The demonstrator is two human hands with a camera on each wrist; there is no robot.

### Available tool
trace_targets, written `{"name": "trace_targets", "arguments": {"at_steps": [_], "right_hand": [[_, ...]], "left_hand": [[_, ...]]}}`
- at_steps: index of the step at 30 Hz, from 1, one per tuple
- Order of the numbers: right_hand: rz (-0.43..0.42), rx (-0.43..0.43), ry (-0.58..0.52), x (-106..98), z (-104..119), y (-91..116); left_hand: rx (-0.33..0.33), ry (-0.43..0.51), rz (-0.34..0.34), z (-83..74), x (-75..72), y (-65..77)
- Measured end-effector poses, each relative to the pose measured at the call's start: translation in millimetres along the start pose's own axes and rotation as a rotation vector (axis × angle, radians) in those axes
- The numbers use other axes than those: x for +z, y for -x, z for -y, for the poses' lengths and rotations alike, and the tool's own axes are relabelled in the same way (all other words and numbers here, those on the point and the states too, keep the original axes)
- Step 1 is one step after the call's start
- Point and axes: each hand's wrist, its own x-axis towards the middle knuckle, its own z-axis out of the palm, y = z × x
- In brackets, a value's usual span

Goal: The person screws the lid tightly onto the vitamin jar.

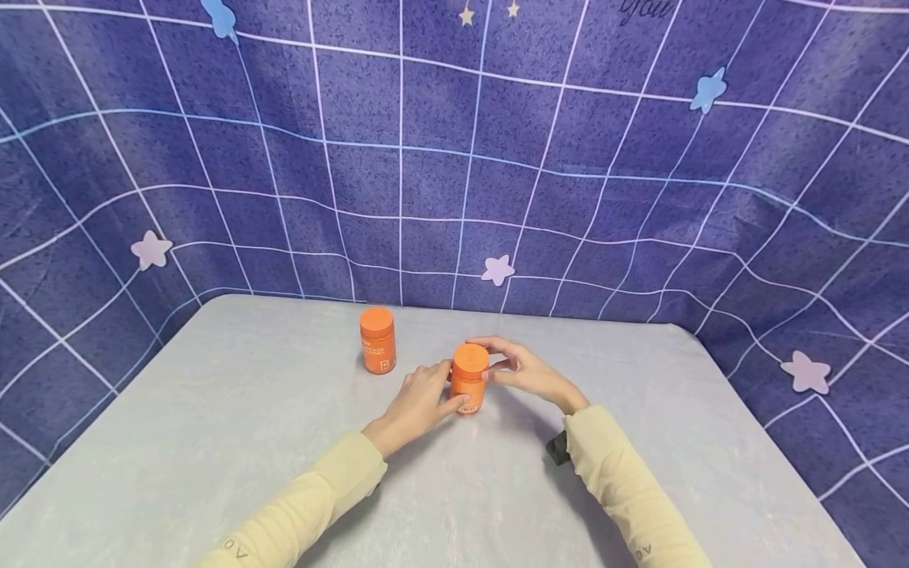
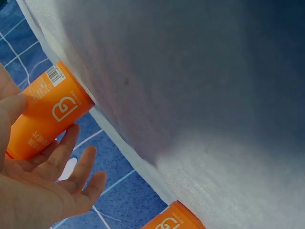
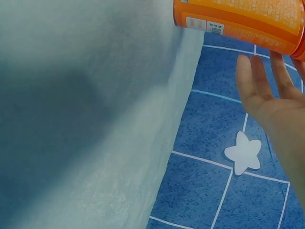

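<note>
An orange supplement bottle [image 1: 467, 392] with a matching screw cap [image 1: 471, 359] stands upright near the middle of the table. My left hand [image 1: 419, 398] grips its body from the left, thumb across the front; the left wrist view shows the white print and barcode of this bottle [image 2: 52, 102]. From the right, my right hand [image 1: 529, 375] holds the cap, thumb near its front and index finger round the back. In the right wrist view its other fingers [image 3: 259, 78] extend beside the bottle [image 3: 248, 24]. Both palms are partly hidden.
A second orange bottle [image 1: 378, 343], capped and upright, stands to the left and farther back on the grey-covered table [image 1: 234, 379]. A blue gridded curtain [image 1: 398, 181] with stars rises behind and at both sides. A dark device [image 1: 558, 448] sits at the right wrist.
</note>
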Motion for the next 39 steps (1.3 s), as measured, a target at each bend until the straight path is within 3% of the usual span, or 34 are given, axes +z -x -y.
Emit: {"name": "trace_targets", "arguments": {"at_steps": [9, 24, 30, 39], "right_hand": [[-0.042, -0.031, 0.039, 3, -1, -1], [-0.197, 0.039, 0.049, 16, 1, -3], [-0.180, 0.039, 0.048, 16, 4, -2], [-0.088, -0.002, 0.043, 8, 0, 0]], "left_hand": [[0.010, -0.001, -0.007, -0.4, -0.8, 0.7], [-0.008, 0.006, 0.017, -0.3, -1.3, -0.3], [-0.001, 0.006, 0.010, 0.0, -0.6, -0.3], [0.029, 0.006, -0.020, 1.5, 1.5, -1.0]]}}
